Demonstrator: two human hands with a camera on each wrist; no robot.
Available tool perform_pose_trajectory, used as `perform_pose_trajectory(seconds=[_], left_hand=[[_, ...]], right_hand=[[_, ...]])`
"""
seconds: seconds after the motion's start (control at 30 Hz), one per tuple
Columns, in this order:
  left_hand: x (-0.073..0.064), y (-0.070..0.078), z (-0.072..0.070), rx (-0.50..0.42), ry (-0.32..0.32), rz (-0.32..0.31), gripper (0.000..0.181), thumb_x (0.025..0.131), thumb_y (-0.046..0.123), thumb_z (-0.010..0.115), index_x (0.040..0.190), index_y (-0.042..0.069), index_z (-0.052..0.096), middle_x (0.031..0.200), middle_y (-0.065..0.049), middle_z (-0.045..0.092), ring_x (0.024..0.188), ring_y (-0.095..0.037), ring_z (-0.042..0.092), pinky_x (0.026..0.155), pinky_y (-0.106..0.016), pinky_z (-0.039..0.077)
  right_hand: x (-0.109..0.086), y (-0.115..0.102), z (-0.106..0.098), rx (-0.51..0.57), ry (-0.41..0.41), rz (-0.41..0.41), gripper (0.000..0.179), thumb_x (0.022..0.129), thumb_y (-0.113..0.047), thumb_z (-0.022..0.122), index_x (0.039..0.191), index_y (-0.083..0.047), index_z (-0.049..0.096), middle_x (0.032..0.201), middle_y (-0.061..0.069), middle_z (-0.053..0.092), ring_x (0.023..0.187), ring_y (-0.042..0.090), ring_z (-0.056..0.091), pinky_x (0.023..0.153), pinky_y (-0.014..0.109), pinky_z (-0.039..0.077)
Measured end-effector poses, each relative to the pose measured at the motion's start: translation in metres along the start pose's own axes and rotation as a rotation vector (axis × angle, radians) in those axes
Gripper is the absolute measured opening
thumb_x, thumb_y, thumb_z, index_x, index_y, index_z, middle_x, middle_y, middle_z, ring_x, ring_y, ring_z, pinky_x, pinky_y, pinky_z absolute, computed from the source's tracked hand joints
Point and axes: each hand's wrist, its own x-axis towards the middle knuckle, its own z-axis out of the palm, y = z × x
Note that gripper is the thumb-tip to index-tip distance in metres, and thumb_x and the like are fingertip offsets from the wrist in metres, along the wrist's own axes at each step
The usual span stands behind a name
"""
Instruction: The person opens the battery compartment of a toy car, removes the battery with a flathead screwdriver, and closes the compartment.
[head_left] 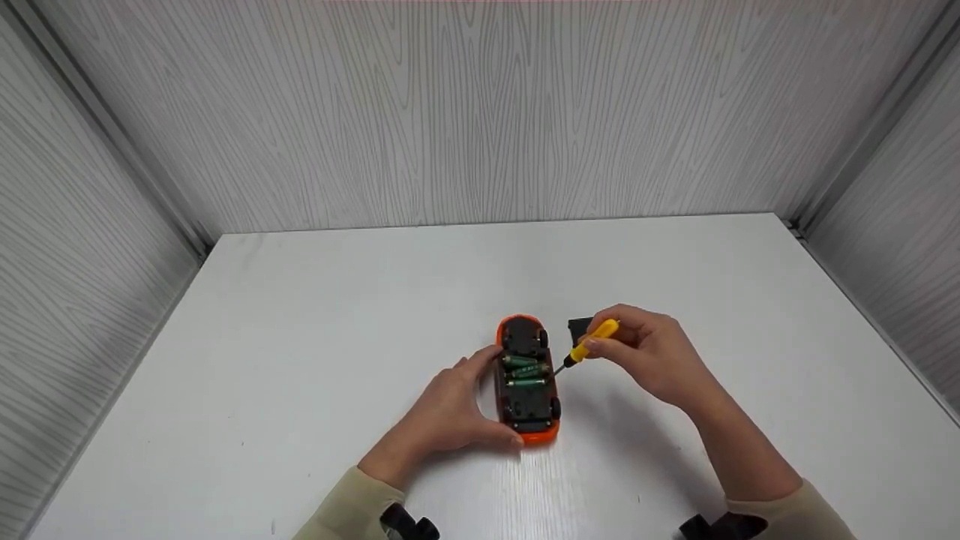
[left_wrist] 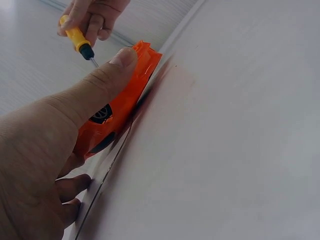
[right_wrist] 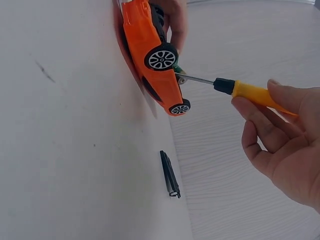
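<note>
An orange toy car (head_left: 531,405) lies upside down on the white table, its black underside up. Green batteries (head_left: 526,370) show in its open battery compartment, one of them tilted. My left hand (head_left: 450,409) grips the car along its left side, thumb at the near end and fingers at the far part. Between thumb and fingers, my right hand (head_left: 649,352) pinches a yellow screwdriver (right_wrist: 257,95). The screwdriver's metal tip reaches the right edge of the battery compartment, right at the batteries. In the left wrist view, the thumb presses on the car's orange body (left_wrist: 132,85).
A small black battery cover (right_wrist: 170,175) lies on the table just right of the car, partly hidden behind the right hand in the head view. Pale wood-grain panels (head_left: 480,112) stand at the back and both sides of the white table (head_left: 300,315).
</note>
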Motion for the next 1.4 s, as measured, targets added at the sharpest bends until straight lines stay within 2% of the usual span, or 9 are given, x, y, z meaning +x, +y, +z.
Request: perform_pose_trajectory(seconds=[0.23,0.6,0.7,0.8,0.93,1.2,1.4], left_hand=[[0.000,0.000,0.000,0.016,-0.003,-0.001,0.130,0.058,0.065,0.099,0.165,0.022,0.038,0.159,-0.004,0.051,0.143,-0.037,0.049,0.117,-0.055,0.039],[0.001,0.003,0.000,0.011,-0.011,-0.022,0.130,0.058,0.064,0.099,0.165,0.023,0.037,0.161,-0.005,0.049,0.147,-0.040,0.044,0.119,-0.057,0.037],[0.001,0.003,0.000,0.004,-0.010,-0.018,0.130,0.058,0.063,0.100,0.165,0.024,0.037,0.160,-0.005,0.050,0.146,-0.038,0.045,0.119,-0.056,0.038],[0.001,0.003,0.001,0.001,-0.007,-0.012,0.129,0.057,0.061,0.101,0.164,0.025,0.038,0.158,-0.004,0.052,0.144,-0.034,0.048,0.118,-0.053,0.039],[0.001,0.002,0.000,-0.001,0.002,-0.006,0.129,0.056,0.060,0.102,0.164,0.026,0.039,0.156,-0.005,0.054,0.141,-0.032,0.051,0.116,-0.052,0.041],[0.001,0.001,0.001,0.007,0.006,-0.002,0.130,0.056,0.058,0.102,0.164,0.025,0.039,0.154,-0.004,0.056,0.138,-0.030,0.053,0.115,-0.049,0.042],[0.001,0.001,0.001,-0.001,0.004,0.001,0.131,0.056,0.057,0.102,0.164,0.024,0.038,0.156,-0.003,0.054,0.140,-0.029,0.052,0.116,-0.049,0.041]], right_hand=[[-0.002,-0.005,0.004,-0.006,-0.001,-0.041,0.012,0.096,-0.009,0.080,0.106,-0.013,0.076,0.100,0.004,0.077,0.089,0.023,0.076,0.081,0.031,0.062],[-0.004,-0.005,0.007,-0.033,-0.017,-0.036,0.011,0.096,-0.013,0.081,0.105,-0.017,0.076,0.100,0.003,0.076,0.086,0.021,0.075,0.078,0.029,0.061],[-0.002,-0.001,0.004,-0.005,-0.027,-0.024,0.010,0.097,-0.012,0.080,0.106,-0.015,0.076,0.102,0.004,0.077,0.089,0.025,0.076,0.081,0.033,0.062],[0.000,0.005,0.001,0.033,-0.036,0.000,0.010,0.098,-0.013,0.079,0.107,-0.012,0.076,0.104,0.007,0.077,0.094,0.034,0.076,0.086,0.036,0.062],[0.004,0.013,-0.004,0.068,-0.041,0.039,0.013,0.099,-0.016,0.078,0.110,-0.010,0.074,0.105,0.009,0.078,0.099,0.044,0.074,0.089,0.036,0.061],[0.007,0.026,-0.010,0.190,-0.053,0.099,0.022,0.100,-0.016,0.076,0.115,-0.002,0.069,0.111,0.015,0.078,0.104,0.047,0.073,0.089,0.035,0.060],[0.008,0.032,-0.012,0.215,-0.059,0.117,0.025,0.101,-0.017,0.076,0.118,-0.001,0.068,0.112,0.017,0.078,0.106,0.047,0.073,0.091,0.035,0.060]])
